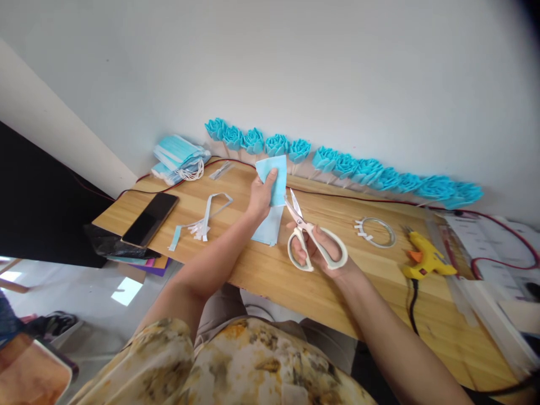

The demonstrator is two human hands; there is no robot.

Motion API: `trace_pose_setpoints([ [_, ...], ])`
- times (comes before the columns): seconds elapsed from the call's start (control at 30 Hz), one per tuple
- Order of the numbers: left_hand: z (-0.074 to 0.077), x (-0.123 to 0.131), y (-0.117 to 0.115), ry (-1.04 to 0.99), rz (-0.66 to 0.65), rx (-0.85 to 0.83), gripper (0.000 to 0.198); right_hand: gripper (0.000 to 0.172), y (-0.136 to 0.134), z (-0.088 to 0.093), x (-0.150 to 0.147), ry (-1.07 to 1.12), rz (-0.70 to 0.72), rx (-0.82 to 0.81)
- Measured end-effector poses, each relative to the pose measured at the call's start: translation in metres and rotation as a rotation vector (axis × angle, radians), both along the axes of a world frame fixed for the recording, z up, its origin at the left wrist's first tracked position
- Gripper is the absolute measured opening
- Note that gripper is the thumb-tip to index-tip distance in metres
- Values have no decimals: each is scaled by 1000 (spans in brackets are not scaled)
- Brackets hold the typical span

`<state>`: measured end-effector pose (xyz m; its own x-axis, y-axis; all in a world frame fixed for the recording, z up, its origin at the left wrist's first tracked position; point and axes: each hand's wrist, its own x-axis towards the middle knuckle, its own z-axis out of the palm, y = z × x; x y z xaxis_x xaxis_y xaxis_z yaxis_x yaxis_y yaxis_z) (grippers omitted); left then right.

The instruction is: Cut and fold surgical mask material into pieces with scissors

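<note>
My left hand (262, 194) is closed on a light blue piece of face mask fabric (277, 188), thumb flat on its front, raised over the table. Below it another pale blue piece (269, 226) lies on the wood. In my right hand (323, 247) are white-handled scissors (300, 222), fingers through the loops. Their blades are parted and point up toward the lower right corner of the held fabric; whether they touch it I cannot tell. Cut-off white strips (206, 219) and a small blue scrap (174, 238) lie left of my left forearm.
A row of blue fabric flowers (276, 144) on sticks leans along the wall. Stacked face masks (179, 154) and a black phone (151, 219) are at left. A tape roll (382, 233) and yellow glue gun (428, 256) with a trailing cord lie at right.
</note>
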<state>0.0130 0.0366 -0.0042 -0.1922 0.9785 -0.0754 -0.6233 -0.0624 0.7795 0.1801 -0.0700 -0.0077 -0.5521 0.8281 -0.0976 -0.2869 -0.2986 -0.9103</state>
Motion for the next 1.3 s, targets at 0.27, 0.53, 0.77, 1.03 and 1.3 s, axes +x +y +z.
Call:
trace_pose_setpoints([
  [0.27,5,1,-1,1,32,-50,19,61,0,-1,3,4,-15,-8],
  [0.53,4,1,-1,-6,30,-52,19,60,0,-1,3,2,-27,-14],
  [0.77,-3,-4,6,21,77,-22,19,60,0,1,3,-6,-26,-6],
  [1.03,-4,-2,4,27,51,-24,22,59,-1,-5,1,-22,-11,-4],
  [1.3,0,0,1,-5,44,-44,26,60,1,-7,2,-60,-24,-5],
])
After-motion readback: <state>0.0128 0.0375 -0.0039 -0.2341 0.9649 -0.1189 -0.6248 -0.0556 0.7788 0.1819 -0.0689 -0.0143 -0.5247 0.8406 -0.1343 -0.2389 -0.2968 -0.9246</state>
